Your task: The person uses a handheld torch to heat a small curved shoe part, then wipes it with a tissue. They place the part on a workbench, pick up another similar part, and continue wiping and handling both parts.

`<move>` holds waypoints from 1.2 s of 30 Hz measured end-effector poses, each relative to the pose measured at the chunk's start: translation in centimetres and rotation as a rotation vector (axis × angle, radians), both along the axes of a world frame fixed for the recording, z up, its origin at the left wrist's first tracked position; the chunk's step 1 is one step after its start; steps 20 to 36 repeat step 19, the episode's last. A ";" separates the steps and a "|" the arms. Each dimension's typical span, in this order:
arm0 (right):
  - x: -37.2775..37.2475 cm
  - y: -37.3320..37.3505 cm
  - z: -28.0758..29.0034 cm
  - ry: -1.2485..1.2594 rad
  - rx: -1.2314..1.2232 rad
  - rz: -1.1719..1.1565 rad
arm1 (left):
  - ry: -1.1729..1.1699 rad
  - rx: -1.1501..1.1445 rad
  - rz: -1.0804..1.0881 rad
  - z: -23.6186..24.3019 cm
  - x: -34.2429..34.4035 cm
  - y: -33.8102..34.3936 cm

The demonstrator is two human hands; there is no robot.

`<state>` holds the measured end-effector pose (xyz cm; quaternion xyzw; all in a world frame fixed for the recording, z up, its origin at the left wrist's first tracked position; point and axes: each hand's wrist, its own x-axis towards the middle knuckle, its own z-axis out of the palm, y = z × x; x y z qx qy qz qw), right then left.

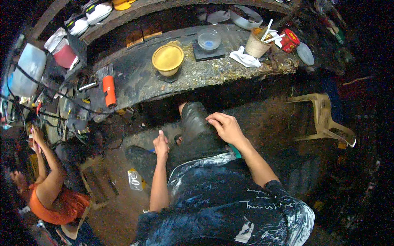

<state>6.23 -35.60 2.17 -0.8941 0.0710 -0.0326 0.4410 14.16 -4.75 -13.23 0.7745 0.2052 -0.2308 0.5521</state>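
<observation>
My left hand is over my lap, its thumb raised and its fingers curled in. A bit of blue shows beside it; whether the hand holds it is hidden. Over my dark-clad thigh, my right hand points left with its fingertips drawn together in a pinch. Anything between those fingertips is too small to make out. Beyond my knees is a worn workbench. A lidded yellow tub and a clear round container on a dark block stand on it, apart from both hands.
On the bench are an orange cylinder, a white cloth, a bucket with white sticks, and a red container. A plastic chair stands at right. At left, a person in orange works near cluttered cables.
</observation>
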 end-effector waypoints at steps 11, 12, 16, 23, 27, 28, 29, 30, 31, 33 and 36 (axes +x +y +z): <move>4.8 0.2 7.3 0.067 -0.252 0.561 | 0.270 -0.550 0.337 -3.4 0.7 3.5; 6.1 -0.4 10.5 0.051 -0.381 0.486 | 0.238 -0.574 0.333 -3.7 0.5 3.6; 7.6 -1.8 25.5 -0.570 -0.536 0.139 | 0.231 -0.625 0.325 -4.2 0.1 4.1; 7.8 -1.1 32.4 -0.970 -0.342 0.445 | 0.234 -0.640 0.350 -4.6 0.0 4.4; 7.8 -1.1 32.4 -0.970 -0.342 0.445 | 0.234 -0.640 0.350 -4.6 0.0 4.4; 7.8 -1.1 32.4 -0.970 -0.342 0.445 | 0.234 -0.640 0.350 -4.6 0.0 4.4; 7.8 -1.1 32.4 -0.970 -0.342 0.445 | 0.234 -0.640 0.350 -4.6 0.0 4.4; 7.8 -1.1 32.4 -0.970 -0.342 0.445 | 0.234 -0.640 0.350 -4.6 0.0 4.4; 7.8 -1.1 32.4 -0.970 -0.342 0.445 | 0.234 -0.640 0.350 -4.6 0.0 4.4; 7.8 -1.1 32.4 -0.970 -0.342 0.445 | 0.234 -0.640 0.350 -4.6 0.0 4.4; 7.8 -1.1 32.4 -0.970 -0.342 0.445 | 0.234 -0.640 0.350 -4.6 0.0 4.4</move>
